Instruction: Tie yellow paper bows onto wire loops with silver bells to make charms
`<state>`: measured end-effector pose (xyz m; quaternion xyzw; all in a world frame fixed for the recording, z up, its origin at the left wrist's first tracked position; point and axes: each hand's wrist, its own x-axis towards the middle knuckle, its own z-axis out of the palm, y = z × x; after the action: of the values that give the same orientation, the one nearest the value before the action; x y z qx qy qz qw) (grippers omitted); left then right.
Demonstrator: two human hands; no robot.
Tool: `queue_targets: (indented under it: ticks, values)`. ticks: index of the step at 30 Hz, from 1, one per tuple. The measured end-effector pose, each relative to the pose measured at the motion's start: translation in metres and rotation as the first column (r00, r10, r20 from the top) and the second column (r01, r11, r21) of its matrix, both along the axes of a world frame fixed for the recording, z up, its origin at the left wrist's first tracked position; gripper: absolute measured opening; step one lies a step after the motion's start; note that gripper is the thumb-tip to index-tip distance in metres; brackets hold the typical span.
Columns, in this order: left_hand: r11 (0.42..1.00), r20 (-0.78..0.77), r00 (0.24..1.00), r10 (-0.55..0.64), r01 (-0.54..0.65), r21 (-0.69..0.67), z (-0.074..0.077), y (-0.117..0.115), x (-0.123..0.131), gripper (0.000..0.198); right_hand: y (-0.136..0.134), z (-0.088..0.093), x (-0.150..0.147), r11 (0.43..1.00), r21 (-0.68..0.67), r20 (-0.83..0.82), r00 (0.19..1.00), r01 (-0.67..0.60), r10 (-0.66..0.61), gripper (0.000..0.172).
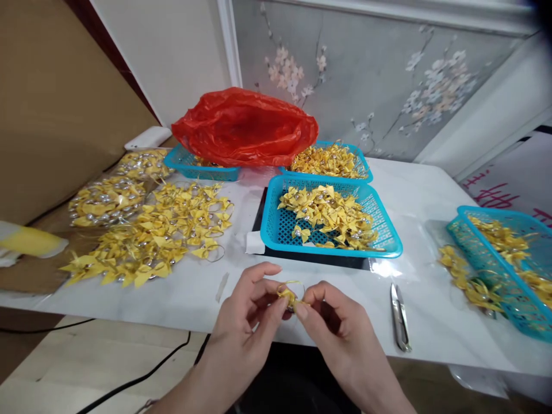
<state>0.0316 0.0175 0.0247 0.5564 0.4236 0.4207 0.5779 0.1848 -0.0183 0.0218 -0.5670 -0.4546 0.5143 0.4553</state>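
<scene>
My left hand (248,305) and my right hand (330,313) meet at the table's front edge. Together they pinch one small yellow ribbon bow (288,296) with a thin loop of ribbon sticking up from it. Both hands have their fingers closed on the bow. Just beyond them stands a blue plastic basket (390,230) holding several yellow bows. A large pile of finished yellow bows (159,230) lies spread on the table to the left.
Thread snips (400,316) lie right of my hands. Another blue basket (495,259) of bows sits at the far right, a third (361,164) behind the middle one, and a red plastic bag (245,126) over a fourth. A black cable (142,376) runs along the floor.
</scene>
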Motion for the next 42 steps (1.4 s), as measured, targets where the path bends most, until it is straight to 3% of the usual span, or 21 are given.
queue_targets:
  ticks: [4,7,13,16,19,23,25,29,34,38,42]
  values:
    - [0.992,-0.035,0.996,-0.077,0.081,0.099,-0.001,0.001,0.001,0.029,0.003,-0.004,0.001,0.999,0.003,-0.038,0.999,0.034,-0.034,0.033]
    - [0.980,-0.098,0.988,-0.120,0.134,0.148,-0.003,0.002,-0.002,0.026,0.005,-0.007,0.004,1.000,-0.014,-0.049,0.999,-0.015,0.014,0.034]
    - [0.972,-0.168,0.975,-0.147,0.174,0.157,-0.010,0.001,-0.009,0.052,0.004,-0.006,0.005,0.998,-0.036,-0.053,0.997,-0.053,0.051,0.038]
    - [0.955,-0.225,0.959,-0.175,0.221,0.197,-0.008,0.004,-0.010,0.039,0.004,-0.007,0.003,0.998,-0.037,-0.052,0.998,-0.049,0.047,0.038]
    - [0.939,-0.177,0.951,-0.253,0.285,0.194,-0.003,0.008,-0.008,0.034,0.005,-0.010,0.001,0.998,-0.020,-0.042,0.997,-0.061,0.060,0.038]
    - [0.982,-0.055,0.981,-0.183,0.185,0.029,-0.001,0.011,-0.006,0.025,0.007,-0.014,0.002,0.997,-0.002,-0.005,0.997,-0.079,0.079,0.038]
    - [0.986,-0.029,0.986,-0.163,0.164,0.011,-0.002,0.011,-0.006,0.020,0.006,-0.015,0.005,0.996,-0.005,0.013,0.996,-0.086,0.086,0.037]
    - [0.989,-0.089,0.988,-0.124,0.131,0.070,-0.004,0.011,-0.006,0.018,0.004,-0.012,0.014,0.995,-0.001,0.063,0.993,-0.103,0.103,0.034]
    - [0.978,-0.274,0.959,-0.065,0.115,0.172,-0.006,0.009,-0.007,0.018,-0.002,-0.001,0.015,0.987,0.162,0.171,0.985,-0.025,-0.003,0.024]
    - [0.978,-0.280,0.960,0.001,0.058,0.202,-0.005,0.006,-0.008,0.019,-0.008,0.005,-0.002,0.942,0.332,0.180,0.983,-0.045,-0.016,0.016]
    - [0.962,-0.252,0.968,0.013,0.057,0.266,0.002,0.007,-0.008,0.018,-0.016,0.004,-0.020,0.910,0.413,0.181,0.983,-0.043,-0.035,0.017]
